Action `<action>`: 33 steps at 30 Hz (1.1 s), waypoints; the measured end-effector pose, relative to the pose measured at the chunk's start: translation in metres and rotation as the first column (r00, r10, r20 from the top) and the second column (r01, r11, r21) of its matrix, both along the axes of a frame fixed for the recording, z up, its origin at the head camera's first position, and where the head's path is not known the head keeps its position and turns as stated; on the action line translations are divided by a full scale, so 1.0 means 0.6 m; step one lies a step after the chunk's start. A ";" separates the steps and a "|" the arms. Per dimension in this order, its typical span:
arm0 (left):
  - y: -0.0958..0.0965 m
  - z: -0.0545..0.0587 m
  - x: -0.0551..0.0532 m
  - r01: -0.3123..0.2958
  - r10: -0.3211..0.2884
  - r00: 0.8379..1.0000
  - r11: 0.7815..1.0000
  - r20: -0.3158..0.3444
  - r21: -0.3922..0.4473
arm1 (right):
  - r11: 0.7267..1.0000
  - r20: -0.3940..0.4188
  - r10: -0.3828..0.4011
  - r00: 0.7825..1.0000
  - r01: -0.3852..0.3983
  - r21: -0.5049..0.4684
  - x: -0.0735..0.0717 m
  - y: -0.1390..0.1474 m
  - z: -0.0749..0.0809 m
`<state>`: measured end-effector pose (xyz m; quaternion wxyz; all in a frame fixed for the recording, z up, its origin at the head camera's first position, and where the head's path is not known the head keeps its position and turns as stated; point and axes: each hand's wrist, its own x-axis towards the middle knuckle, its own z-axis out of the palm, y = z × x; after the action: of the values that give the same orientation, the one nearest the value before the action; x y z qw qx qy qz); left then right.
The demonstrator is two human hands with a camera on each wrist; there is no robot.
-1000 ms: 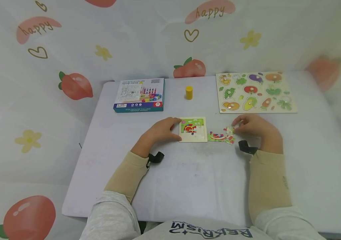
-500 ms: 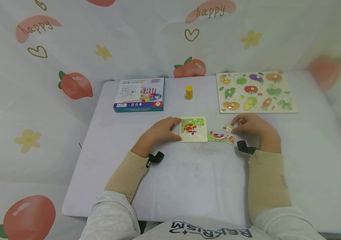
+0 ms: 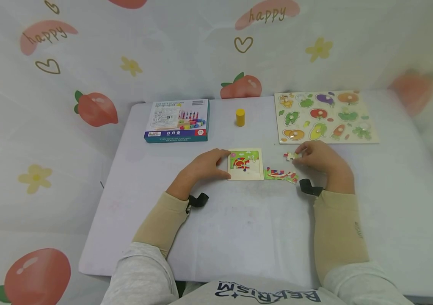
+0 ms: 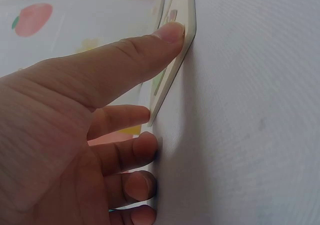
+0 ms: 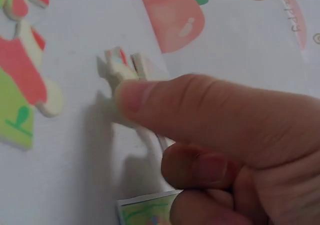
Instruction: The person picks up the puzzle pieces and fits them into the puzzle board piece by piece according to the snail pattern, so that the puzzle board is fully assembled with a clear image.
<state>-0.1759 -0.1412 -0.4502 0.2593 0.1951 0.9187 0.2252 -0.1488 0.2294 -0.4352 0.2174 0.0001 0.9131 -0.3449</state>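
My left hand (image 3: 202, 166) holds a small square wooden jigsaw board (image 3: 255, 173) by its left side, thumb at the near corner and forefinger at the far one. A red and green picture fills the board's upper part; its lower right is bare wood. Pinched between my right thumb and forefinger is a jigsaw piece (image 3: 289, 156), partly hidden by the thumb in the right wrist view. That right hand (image 3: 324, 161) is to the right of the board. Several loose jigsaw pieces (image 3: 276, 174) lie joined in a strip against the board's right edge.
A large wooden vegetable puzzle (image 3: 330, 123) lies behind the right hand. At the back stands a yellow cylinder (image 3: 240, 117), and to its left lies a bead-set box (image 3: 178, 121). A printed curtain (image 3: 186, 46) hangs behind the white-covered table (image 3: 239, 237).
My right hand has lifted the jigsaw piece off the loose strip and carried it slightly away, towards the back of the table. The left hand and the board have stayed put.
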 end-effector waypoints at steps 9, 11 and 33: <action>0.000 0.002 0.001 0.002 -0.002 1.000 1.000 -0.004 0.006 | 0.998 -0.117 -0.052 0.992 0.046 -0.050 0.007 0.005 0.030; 0.000 0.002 0.001 0.001 -0.001 1.000 1.000 -0.004 0.005 | 0.998 -0.138 -0.057 0.989 0.050 -0.048 0.010 0.002 0.041; 0.001 0.007 0.003 0.003 -0.003 1.000 1.000 -0.006 0.001 | 0.998 -0.452 -0.018 0.892 -0.014 -0.067 0.055 -0.056 0.130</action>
<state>-0.1740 -0.1405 -0.4461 0.2569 0.1970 0.9191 0.2247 -0.1157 0.1956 -0.3571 -0.0017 -0.0865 0.9263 -0.3668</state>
